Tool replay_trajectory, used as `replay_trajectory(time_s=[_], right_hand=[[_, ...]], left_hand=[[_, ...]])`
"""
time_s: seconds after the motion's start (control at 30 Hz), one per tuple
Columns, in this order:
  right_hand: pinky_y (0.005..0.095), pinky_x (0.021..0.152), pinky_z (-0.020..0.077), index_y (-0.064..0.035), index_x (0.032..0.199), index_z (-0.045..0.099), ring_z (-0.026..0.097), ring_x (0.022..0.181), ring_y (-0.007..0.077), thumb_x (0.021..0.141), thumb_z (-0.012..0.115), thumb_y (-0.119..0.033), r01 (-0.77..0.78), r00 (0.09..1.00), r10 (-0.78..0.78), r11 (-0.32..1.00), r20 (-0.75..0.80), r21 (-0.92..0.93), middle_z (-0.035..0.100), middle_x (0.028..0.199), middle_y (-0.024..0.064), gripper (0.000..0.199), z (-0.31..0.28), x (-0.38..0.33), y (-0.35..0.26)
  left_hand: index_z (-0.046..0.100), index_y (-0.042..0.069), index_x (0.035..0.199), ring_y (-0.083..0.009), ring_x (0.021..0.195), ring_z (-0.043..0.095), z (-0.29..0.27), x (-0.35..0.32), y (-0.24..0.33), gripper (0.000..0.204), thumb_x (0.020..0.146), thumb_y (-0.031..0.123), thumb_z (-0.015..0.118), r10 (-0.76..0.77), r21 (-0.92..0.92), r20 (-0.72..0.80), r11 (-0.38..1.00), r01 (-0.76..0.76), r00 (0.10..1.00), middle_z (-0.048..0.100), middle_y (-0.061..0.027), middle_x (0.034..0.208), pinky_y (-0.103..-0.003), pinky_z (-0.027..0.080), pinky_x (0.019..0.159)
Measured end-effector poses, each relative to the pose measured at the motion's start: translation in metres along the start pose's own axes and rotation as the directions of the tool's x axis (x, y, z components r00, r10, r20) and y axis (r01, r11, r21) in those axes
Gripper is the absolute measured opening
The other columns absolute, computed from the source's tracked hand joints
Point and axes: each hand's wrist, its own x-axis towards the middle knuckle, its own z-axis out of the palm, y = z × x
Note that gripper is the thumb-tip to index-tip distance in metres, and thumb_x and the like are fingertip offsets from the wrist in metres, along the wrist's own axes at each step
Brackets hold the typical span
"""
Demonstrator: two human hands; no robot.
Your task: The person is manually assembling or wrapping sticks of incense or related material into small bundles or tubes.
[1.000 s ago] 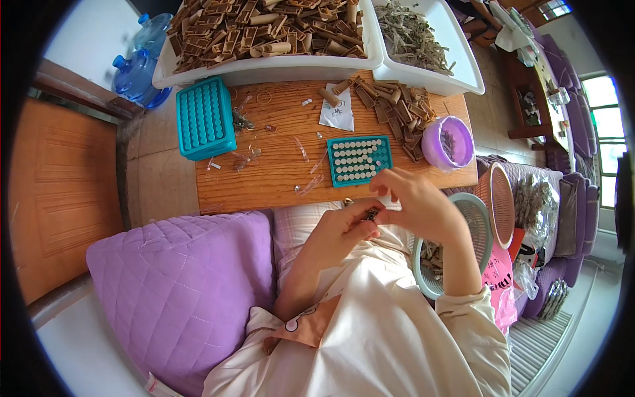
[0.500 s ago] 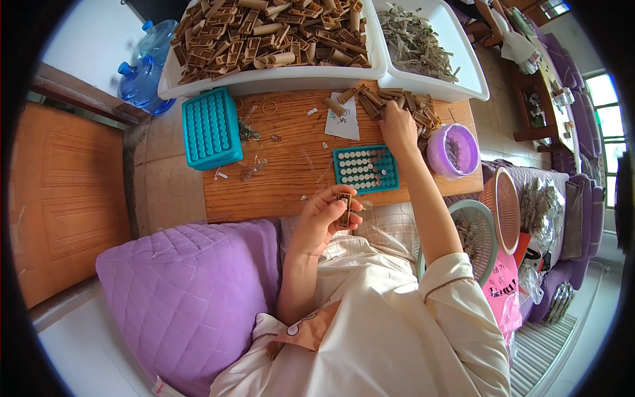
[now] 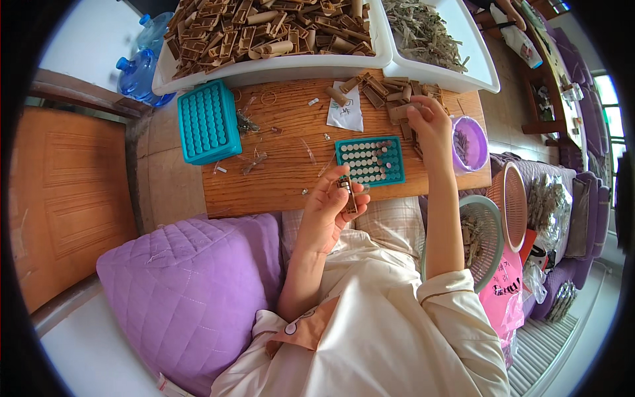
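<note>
Above my lap, my left hand [image 3: 331,205] is closed around a small brown plastic casing [image 3: 348,197], its hollow side up, with small light parts visible inside. Farther right, my right hand [image 3: 433,126] pinches another brown casing [image 3: 399,114] at its end, just over a loose pile of brown casings [image 3: 378,89] on the table. Between the hands lies a teal tray [image 3: 397,167], partly filled with rows of white round pieces. A purple bowl [image 3: 481,142] of small grey parts stands right of my right hand.
A large white bin [image 3: 291,65] heaped with brown casings stands at the back, beside another white bin [image 3: 486,73] of grey-green strips. Stacked teal trays [image 3: 208,122] sit on the left of the wooden table [image 3: 278,188]. A grey-green basket [image 3: 486,264] stands at my right.
My right hand has lifted from the pile and moved right, now with a brown casing between its fingers. My left hand has tilted its casing slightly.
</note>
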Motion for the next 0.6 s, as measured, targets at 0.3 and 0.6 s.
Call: replay_trajectory(time_s=[0.3,0.6], right_hand=[[0.0171,0.055,0.0439,-0.0021,0.094,0.049,0.056,0.072,0.0089,0.075,0.063,-0.003,-0.354,0.918,0.127,0.684,0.375,0.637,0.056,0.085,0.0043,0.023,0.005,-0.094,-0.041],[0.0201,0.068,0.0449,0.0001,0.093,0.049,0.057,0.087,0.0138,0.077,0.061,-0.003,-0.153,0.981,0.021,0.699,0.194,0.698,0.055,0.096,0.0076,0.020,0.005,-0.122,-0.041]], left_hand=[[0.041,0.002,0.118,-0.0188,0.096,0.055,0.028,-0.007,-0.004,0.034,0.087,0.016,0.048,0.218,0.167,-0.087,0.965,-0.202,0.972,0.052,-0.0120,0.110,-0.028,0.045,0.084],[0.044,-0.001,0.114,-0.0162,0.104,0.050,0.047,-0.011,-0.011,0.032,0.084,0.007,0.052,0.369,0.181,-0.030,0.916,-0.358,0.929,0.053,-0.0123,0.110,-0.027,0.040,0.089]])
